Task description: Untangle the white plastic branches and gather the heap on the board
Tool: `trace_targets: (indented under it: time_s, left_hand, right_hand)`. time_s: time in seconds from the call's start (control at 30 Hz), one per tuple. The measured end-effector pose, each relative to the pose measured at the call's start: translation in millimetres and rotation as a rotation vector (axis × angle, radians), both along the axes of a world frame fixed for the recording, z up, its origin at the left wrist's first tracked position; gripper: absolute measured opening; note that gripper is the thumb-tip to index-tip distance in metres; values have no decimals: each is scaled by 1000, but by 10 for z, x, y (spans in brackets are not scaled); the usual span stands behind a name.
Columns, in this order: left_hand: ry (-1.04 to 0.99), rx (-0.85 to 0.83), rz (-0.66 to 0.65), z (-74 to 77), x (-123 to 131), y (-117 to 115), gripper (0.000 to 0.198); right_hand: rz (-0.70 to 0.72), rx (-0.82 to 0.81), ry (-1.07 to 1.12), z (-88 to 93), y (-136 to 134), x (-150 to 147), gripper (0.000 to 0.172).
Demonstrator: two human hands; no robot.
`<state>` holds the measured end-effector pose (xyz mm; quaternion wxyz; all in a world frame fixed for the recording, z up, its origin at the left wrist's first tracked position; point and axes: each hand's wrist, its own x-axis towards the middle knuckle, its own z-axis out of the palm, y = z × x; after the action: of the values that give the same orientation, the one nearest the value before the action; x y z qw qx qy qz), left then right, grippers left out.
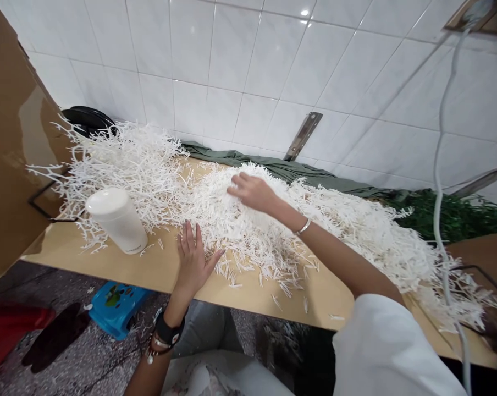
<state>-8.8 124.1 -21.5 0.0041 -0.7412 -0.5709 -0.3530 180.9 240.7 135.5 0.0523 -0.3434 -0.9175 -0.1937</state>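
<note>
A loose heap of small white plastic-looking sprigs (269, 242) covers the middle of the tabletop. Flat at its front left edge lies my left hand (193, 257), fingers stretched and thumb spread, holding nothing. Over the top of the heap is my right hand (253, 191), its fingers loosely bent and a little apart; I see nothing gripped in it, though the fingertips are slightly blurred. To the left rises a tangle of longer white branching stems (128, 159). In front of that tangle stands a white lidded cup (119, 220), left of my left hand.
A cardboard box (21, 137) borders the left side. Along the tiled wall runs green cloth (273, 165), with a metal bracket (303, 136) above. A white cable (440, 154) hangs at right near green foliage (458, 214). Below stands a blue stool (116, 308).
</note>
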Motion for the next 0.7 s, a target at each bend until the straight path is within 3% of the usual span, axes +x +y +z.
trace_targets:
  time_s: [0.1,0.17,0.27,0.33,0.47,0.7]
  left_hand:
    - [6,-7,-4,-4,-4,8,83]
    - [12,-18,-10,-9,-7,10,84]
    - [21,-30,-21,-24,-12,8,84]
    - [31,-35,-25,-34,-15,6,84]
    - [63,-24,-27,-42,-19,12,86]
    - [44,-17,-59,-48,-33,23,87]
  right_hand:
    - [-126,105,150,345,213,117,40]
    - [-229,128,234,434,352,209,32]
    - [-475,-41,374,353,512,331,29]
    - [-566,-200,428,228,555,388,31]
    - [-550,-360,486,85,478,461,52]
    - [-543,-455,391,316,41,707,82]
